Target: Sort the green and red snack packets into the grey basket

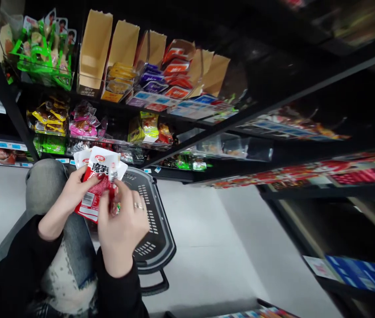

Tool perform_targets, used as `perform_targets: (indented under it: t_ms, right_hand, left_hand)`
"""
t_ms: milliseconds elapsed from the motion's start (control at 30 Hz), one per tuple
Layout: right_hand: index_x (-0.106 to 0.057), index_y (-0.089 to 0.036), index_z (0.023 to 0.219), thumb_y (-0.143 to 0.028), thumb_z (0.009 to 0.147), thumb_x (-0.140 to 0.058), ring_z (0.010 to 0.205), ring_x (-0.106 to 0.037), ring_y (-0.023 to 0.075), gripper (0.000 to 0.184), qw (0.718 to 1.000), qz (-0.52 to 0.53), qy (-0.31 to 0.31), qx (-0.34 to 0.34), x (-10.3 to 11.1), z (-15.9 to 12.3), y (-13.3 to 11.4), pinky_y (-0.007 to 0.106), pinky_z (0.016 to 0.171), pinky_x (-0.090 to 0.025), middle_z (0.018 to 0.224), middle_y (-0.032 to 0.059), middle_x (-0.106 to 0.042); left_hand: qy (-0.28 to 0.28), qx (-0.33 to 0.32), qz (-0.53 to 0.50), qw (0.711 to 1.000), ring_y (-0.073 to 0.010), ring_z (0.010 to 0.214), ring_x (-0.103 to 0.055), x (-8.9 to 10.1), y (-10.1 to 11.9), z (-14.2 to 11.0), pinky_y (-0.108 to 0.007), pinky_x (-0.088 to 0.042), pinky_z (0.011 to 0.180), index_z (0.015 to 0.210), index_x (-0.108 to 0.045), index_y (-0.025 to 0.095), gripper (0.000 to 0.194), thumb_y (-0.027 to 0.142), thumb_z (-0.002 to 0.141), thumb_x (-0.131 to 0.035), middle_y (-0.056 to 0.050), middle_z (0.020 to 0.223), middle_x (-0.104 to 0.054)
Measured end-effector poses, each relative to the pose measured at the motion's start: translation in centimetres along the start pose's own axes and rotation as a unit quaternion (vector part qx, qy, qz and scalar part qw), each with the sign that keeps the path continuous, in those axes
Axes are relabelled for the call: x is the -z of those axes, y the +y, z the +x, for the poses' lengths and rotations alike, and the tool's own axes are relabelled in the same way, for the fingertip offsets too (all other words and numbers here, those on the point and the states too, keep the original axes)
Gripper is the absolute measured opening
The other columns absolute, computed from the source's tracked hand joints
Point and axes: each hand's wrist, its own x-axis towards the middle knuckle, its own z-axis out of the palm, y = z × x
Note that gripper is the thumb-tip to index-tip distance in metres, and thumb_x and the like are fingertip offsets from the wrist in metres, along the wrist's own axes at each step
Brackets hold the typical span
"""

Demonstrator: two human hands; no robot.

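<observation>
Several red-and-white snack packets (91,187) are fanned together above my knees, with a barcode and dark printed characters facing me. My left hand (76,190) is closed round their left side, thumb lying across the front. On the right side, my right hand (124,221), with rings on one finger, has its fingertips bent against the packets in a pinch. Part of the packets is hidden behind those fingers. Just beyond and below my hands stands a dark grey shopping basket (165,221) with a slotted bottom.
Ahead are black shelves with cardboard display boxes (95,44), green snack bags (46,53) and purple and red packets (177,70). More shelving (339,176) runs along the right, blurred. White floor tiles (200,229) lie beside the basket; its handle (157,287) points toward me.
</observation>
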Motion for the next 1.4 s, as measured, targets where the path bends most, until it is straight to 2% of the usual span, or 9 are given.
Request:
perform_targets:
  t_ms: [167,333,433,567,700,800,933,1133,1400]
  right_hand:
    - [-0.063,-0.026,0.108,-0.025,0.085,-0.048,0.091,-0.052,0.0218,0.028,0.995,0.067,-0.073,0.003,-0.5,0.4,0.3,0.042,0.08,-0.042,0.095,0.0077,-0.056]
    - [-0.05,-0.021,0.122,-0.035,0.07,-0.067,0.083,-0.058,0.0196,0.056,0.954,0.218,-0.105,-0.18,-0.5,1.1,2.4,0.036,0.073,-0.047,0.098,0.0074,-0.059]
    - [-0.057,-0.019,0.099,-0.037,0.066,-0.069,0.07,-0.059,0.0169,0.039,0.906,0.307,-0.131,-0.26,-0.8,1.3,3.3,0.03,0.065,-0.047,0.082,0.0027,-0.064]
    - [-0.054,-0.019,0.078,-0.033,0.066,-0.069,0.066,-0.058,0.0144,0.024,0.835,0.438,-0.103,-0.317,-1.0,1.7,3.8,0.026,0.061,-0.046,0.075,-0.0007,-0.063]
    - [-0.052,-0.02,0.079,-0.032,0.064,-0.069,0.064,-0.057,0.012,0.025,0.772,0.522,-0.044,-0.361,-0.7,2.1,4.8,0.024,0.06,-0.046,0.076,-0.0029,-0.062]
    - [-0.053,-0.021,0.081,-0.033,0.065,-0.068,0.063,-0.057,0.0099,0.025,0.748,0.535,0.038,-0.391,-0.3,2.2,6.4,0.022,0.061,-0.045,0.077,-0.0038,-0.061]
    - [-0.054,-0.021,0.082,-0.031,0.066,-0.067,0.061,-0.055,0.0088,0.023,0.785,0.472,0.096,-0.39,0.0,2.2,8.0,0.021,0.058,-0.043,0.074,-0.0047,-0.06]
    - [-0.058,-0.02,0.083,-0.031,0.073,-0.062,0.073,-0.06,0.0138,0.015,0.842,0.441,-0.073,-0.301,-1.3,1.6,6.0,0.026,0.069,-0.046,0.08,-0.0005,-0.065]
    - [-0.062,-0.02,0.095,-0.036,0.084,-0.046,0.089,-0.059,0.0192,0.025,0.859,0.431,-0.135,-0.24,-2.7,0.7,4.2,0.033,0.08,-0.046,0.093,0.0044,-0.066]
  left_hand:
    - [0.014,0.024,-0.025,0.999,-0.0147,0.062,-0.059,0.2,0.2,-0.1,-0.025,-0.045,0.06,0.078,-0.063,0.015,0.019,0.026,0.064,-0.067,0.001,0.069,-0.067]
    - [0.003,0.052,-0.051,0.997,-0.0153,0.06,-0.061,0.1,0.4,-0.2,-0.026,-0.046,0.059,0.078,-0.062,0.015,0.02,0.025,0.062,-0.069,0.0,0.071,-0.069]
    - [-0.006,0.065,-0.063,0.996,-0.015,0.058,-0.061,0.1,0.5,-0.2,-0.028,-0.048,0.061,0.083,-0.063,0.016,0.024,0.026,0.062,-0.07,0.0,0.071,-0.069]
    - [-0.015,0.076,-0.067,0.995,-0.015,0.059,-0.062,0.2,0.4,-0.3,-0.028,-0.048,0.062,0.086,-0.064,0.016,0.027,0.025,0.062,-0.071,0.0,0.072,-0.07]
    - [-0.008,0.09,-0.083,0.992,-0.0136,0.058,-0.062,0.4,0.5,-0.3,-0.026,-0.047,0.059,0.085,-0.065,0.017,0.024,0.023,0.063,-0.071,0.0,0.071,-0.07]
    - [0.006,0.107,-0.12,0.987,-0.0125,0.057,-0.061,0.4,0.8,-0.5,-0.024,-0.047,0.057,0.081,-0.065,0.017,0.022,0.022,0.061,-0.072,0.001,0.07,-0.07]
    - [0.011,0.134,-0.19,0.972,-0.0126,0.059,-0.064,0.5,1.2,-0.8,-0.023,-0.05,0.059,0.08,-0.065,0.019,0.022,0.022,0.06,-0.073,0.002,0.071,-0.071]
    - [-0.022,0.146,-0.207,0.967,-0.015,0.061,-0.066,0.7,1.2,-1.0,-0.026,-0.053,0.063,0.084,-0.064,0.018,0.025,0.02,0.061,-0.072,0.0,0.072,-0.071]
    - [-0.007,0.136,-0.148,0.98,-0.0161,0.066,-0.065,1.0,1.1,-1.0,-0.026,-0.051,0.063,0.086,-0.065,0.018,0.027,0.02,0.06,-0.072,-0.003,0.082,-0.071]
